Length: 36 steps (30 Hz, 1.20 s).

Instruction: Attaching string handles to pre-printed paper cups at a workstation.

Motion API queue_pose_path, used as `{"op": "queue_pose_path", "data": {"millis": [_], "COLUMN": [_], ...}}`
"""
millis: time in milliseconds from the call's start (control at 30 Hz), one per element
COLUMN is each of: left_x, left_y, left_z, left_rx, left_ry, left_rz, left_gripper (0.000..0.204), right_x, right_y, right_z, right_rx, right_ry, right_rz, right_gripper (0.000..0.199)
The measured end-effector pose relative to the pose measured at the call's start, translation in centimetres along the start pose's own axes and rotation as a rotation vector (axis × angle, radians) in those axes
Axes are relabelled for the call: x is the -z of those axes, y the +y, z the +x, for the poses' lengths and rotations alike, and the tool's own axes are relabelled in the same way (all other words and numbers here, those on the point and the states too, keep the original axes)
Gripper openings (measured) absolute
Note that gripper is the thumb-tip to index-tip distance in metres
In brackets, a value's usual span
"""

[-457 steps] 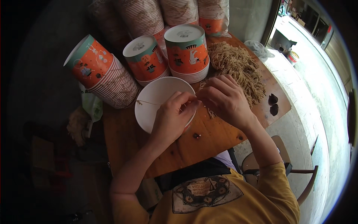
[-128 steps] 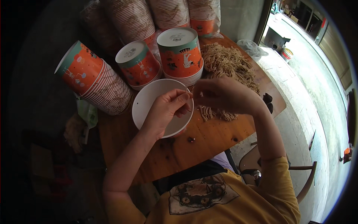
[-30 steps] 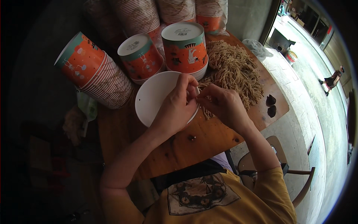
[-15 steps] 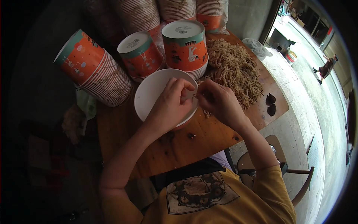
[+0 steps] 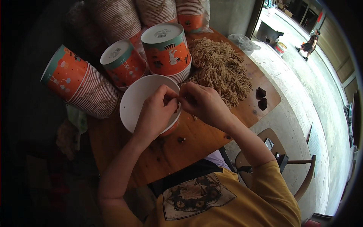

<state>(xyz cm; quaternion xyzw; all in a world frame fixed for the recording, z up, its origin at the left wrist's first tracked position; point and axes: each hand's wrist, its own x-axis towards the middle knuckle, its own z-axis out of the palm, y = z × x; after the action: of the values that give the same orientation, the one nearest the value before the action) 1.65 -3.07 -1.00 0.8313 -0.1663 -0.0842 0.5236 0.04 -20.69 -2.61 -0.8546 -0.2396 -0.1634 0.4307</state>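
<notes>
Over the right rim of a large white-lined paper tub [image 5: 132, 100], both my hands meet at the fingertips. My left hand [image 5: 159, 108] is closed in a pinch, thumb against the fingers. Touching or nearly touching it, my right hand [image 5: 202, 99] has its fingers curled together too. Whatever they pinch is hidden by the fingers. A thick heap of tan, string-like strands [image 5: 223, 70] lies just beyond my right hand. The tub is white inside with an orange outside, and a tiny dark speck shows on its inner wall.
Upside-down stacks of orange-and-green paper tubs [image 5: 166, 49] stand behind, with one stack [image 5: 81, 81] leaning at left. Bagged tub stacks [image 5: 113, 17] line the back. Two dark pieces [image 5: 261, 99] lie near the right table edge [image 5: 278, 100]. A chair [image 5: 272, 143] stands at right; a person [image 5: 311, 43] walks outside.
My two hands have come closer together at the fingertips. A thin strand end that showed by my right fingers is out of sight. The whole view has shifted, moving the table things leftward.
</notes>
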Motion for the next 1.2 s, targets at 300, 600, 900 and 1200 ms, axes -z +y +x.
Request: {"op": "queue_pose_path", "data": {"millis": [300, 600, 900, 1200], "left_x": [0.2, 0.5, 2.0, 2.4], "left_y": [0.3, 0.7, 0.2, -0.3], "left_z": [0.1, -0.1, 0.2, 0.6], "left_rx": [0.026, 0.176, 0.289, 0.42], "left_ry": [-0.022, -0.105, -0.286, -0.397], "left_rz": [-0.225, -0.361, -0.518, -0.767], "left_gripper": [0.014, 0.014, 0.014, 0.014], "right_x": [-0.3, 0.0, -0.4, -0.4], "right_y": [0.2, -0.6, -0.3, -0.2], "right_z": [-0.2, -0.6, -0.7, -0.8], "right_rx": [0.035, -0.046, -0.042, -0.085], "right_ry": [0.042, 0.054, 0.062, 0.025], "right_rz": [0.063, 0.072, 0.101, 0.192], "right_gripper": [0.015, 0.013, 0.013, 0.012]}}
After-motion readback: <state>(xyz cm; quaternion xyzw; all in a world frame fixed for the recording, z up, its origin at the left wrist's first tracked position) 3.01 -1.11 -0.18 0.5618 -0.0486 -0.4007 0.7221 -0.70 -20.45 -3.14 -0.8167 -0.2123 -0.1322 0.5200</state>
